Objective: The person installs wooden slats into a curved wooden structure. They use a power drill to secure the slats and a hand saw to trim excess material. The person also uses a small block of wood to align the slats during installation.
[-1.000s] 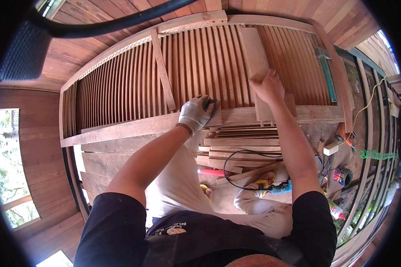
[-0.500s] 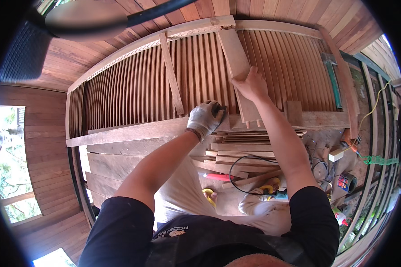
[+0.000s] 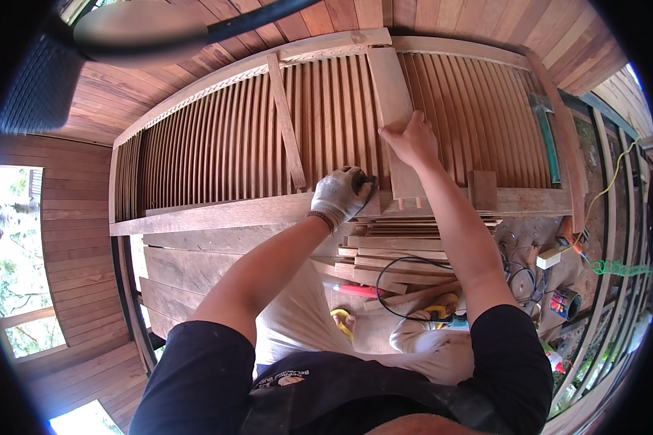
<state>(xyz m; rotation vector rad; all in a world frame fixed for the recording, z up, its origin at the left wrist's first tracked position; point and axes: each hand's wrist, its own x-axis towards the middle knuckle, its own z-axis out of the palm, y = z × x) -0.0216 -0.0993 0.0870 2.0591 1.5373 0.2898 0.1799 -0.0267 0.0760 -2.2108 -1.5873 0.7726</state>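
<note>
A slatted wooden frame (image 3: pixel 218 209) lies across in front of me, with rows of thin upright slats (image 3: pixel 210 138). My right hand (image 3: pixel 415 141), bare, grips the edge of a wide flat board (image 3: pixel 392 87) that spans the frame from far rail to near rail. Short round dowels (image 3: pixel 410 204) stick out of this board's near end, over the near rail. My left hand (image 3: pixel 339 194) wears a grey work glove with dark patches. It rests at the near rail, left of the board, with its fingers curled; whatever they hold is hidden.
A narrow strip (image 3: pixel 286 119) lies across the slats at left; a small wood block (image 3: pixel 482 190) sits on the near rail. A green-handled hammer (image 3: pixel 546 141) rests at right. Below are stacked boards (image 3: pixel 395 261), a black cable (image 3: pixel 379 279) and a tin (image 3: pixel 563 302).
The board's near end has swung slightly left, together with my right hand, so it lies straighter across the frame. The whole view has shifted a little. My left hand stays at the rail.
</note>
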